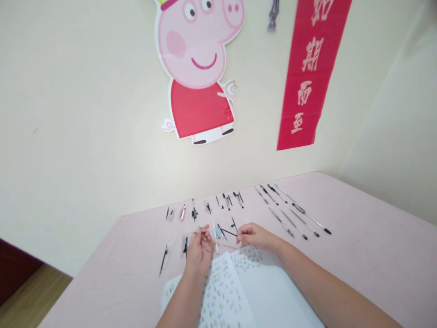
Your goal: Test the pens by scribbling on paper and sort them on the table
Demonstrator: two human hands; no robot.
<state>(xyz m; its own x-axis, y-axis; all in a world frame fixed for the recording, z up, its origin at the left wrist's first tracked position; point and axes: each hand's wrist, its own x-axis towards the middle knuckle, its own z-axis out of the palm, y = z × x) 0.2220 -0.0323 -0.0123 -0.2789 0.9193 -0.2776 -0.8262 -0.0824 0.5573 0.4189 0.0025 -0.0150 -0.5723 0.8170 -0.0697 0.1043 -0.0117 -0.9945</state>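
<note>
My left hand [200,245] is closed, palm turned up, with its fingers around what looks like a clear pen barrel [207,230]. Over the table's middle, my right hand [253,235] pinches the end of a thin dark pen refill [228,232], whose other end points left toward the barrel. Between the hands lie a white pen [215,239], a light blue piece [218,233] and a dark blue pen part [222,231]. A small black pen part [234,223] lies just beyond my right fingers. Beneath my forearms are handwritten sheets of paper [283,291].
Pen parts lie in small groups along the back, among them a red-and-white pen [183,212]. Several whole pens [311,218] lie at the right. A black refill [163,260] lies left on the pink tabletop [116,264]. A wall [85,114] stands behind.
</note>
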